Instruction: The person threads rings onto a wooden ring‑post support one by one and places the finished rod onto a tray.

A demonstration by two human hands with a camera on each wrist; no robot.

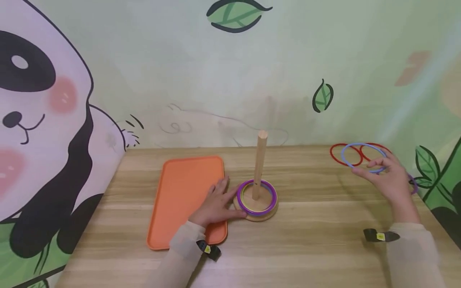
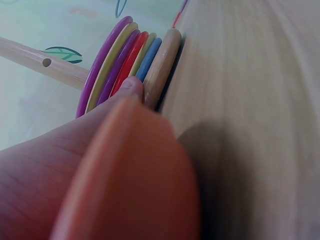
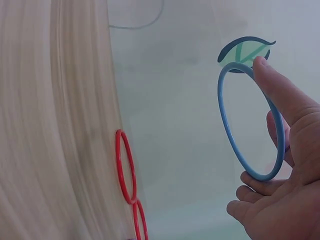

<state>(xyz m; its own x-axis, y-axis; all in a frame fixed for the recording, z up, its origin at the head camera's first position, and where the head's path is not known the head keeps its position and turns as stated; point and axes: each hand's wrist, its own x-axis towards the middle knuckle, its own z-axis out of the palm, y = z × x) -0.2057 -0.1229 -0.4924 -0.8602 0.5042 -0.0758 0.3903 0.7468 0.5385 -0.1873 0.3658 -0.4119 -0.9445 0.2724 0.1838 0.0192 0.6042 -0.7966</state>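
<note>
The right hand (image 1: pixel 392 182) holds a blue ring (image 1: pixel 354 144) above the table's back right, thumb on one edge and fingers on the other. The right wrist view shows this blue ring (image 3: pixel 230 135) tilted and off the tabletop. At centre, an upright wooden post (image 1: pixel 260 164) rises from a round base (image 1: pixel 261 218), with several stacked rings around it, a purple ring (image 1: pixel 275 196) uppermost. The left hand (image 1: pixel 213 207) has its fingers spread over the tray's edge, its thumb against the stack's near left side. In the left wrist view the thumb (image 2: pixel 131 88) touches the lower rings.
An orange tray (image 1: pixel 185 196) lies left of the post, partly under the left hand. Two red rings (image 1: pixel 331 154) lie by the wall at the back right. A purple ring (image 1: pixel 415 186) shows partly behind the right hand. The painted wall borders the table's back edge.
</note>
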